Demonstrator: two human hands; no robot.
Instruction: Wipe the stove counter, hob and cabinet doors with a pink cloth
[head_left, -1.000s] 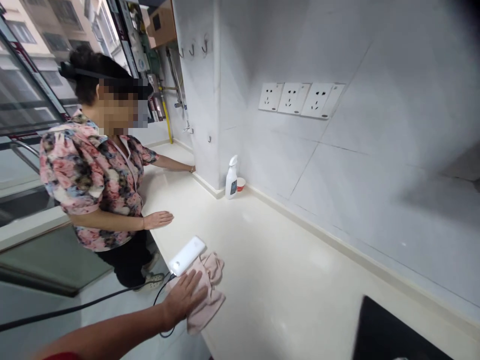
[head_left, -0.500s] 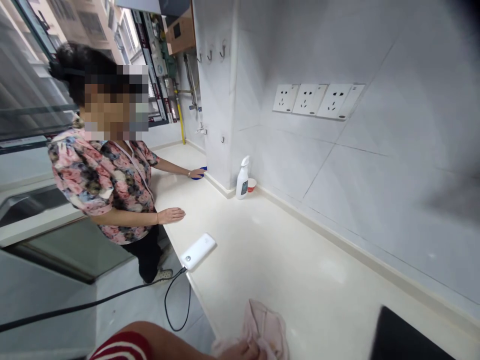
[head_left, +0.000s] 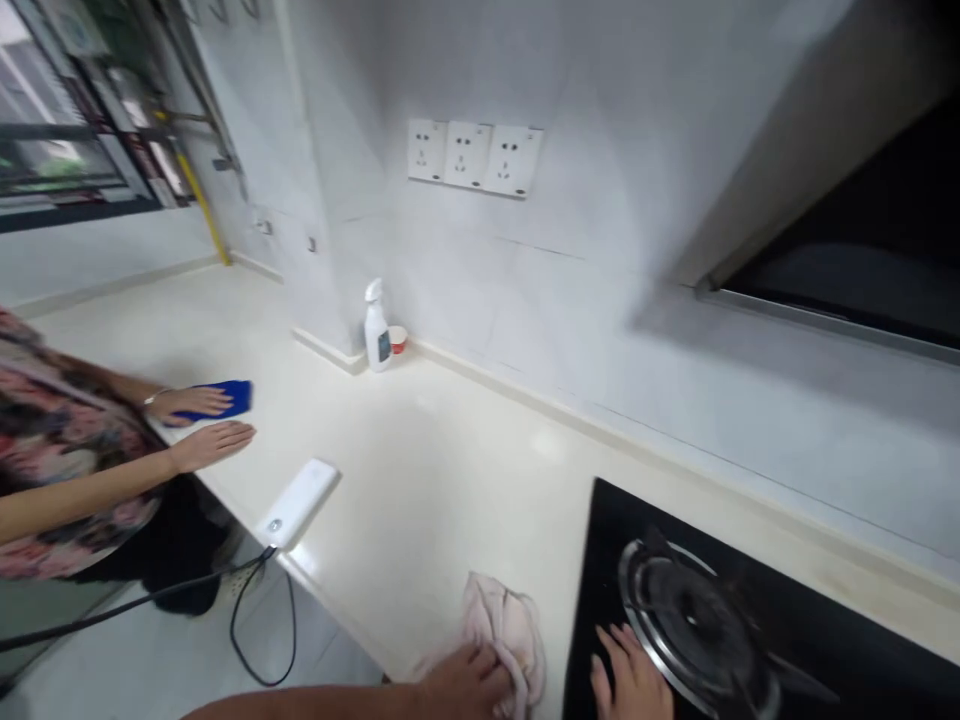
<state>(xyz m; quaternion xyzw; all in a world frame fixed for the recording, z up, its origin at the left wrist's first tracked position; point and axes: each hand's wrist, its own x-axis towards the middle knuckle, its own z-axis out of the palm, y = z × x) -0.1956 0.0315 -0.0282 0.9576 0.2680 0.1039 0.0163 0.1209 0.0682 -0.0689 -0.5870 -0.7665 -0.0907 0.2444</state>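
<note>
At the bottom of the head view, my left hand has its fingers closed on a pale pink cloth, bunched on the cream countertop. My right hand rests on the black gas hob with its fingers apart and nothing in them. Its fingertips are beside the round metal burner. The cloth lies between my left hand and the hob's left edge.
A co-worker's hand presses a blue cloth on the counter at left. Near the front edge lies a white power bank with a black cable. A spray bottle and small red-white cup stand by the wall.
My view has swung right, bringing the hob, burner and my right hand into sight. My left hand stays on the pink cloth. The co-worker's blue cloth has come nearer along the counter.
</note>
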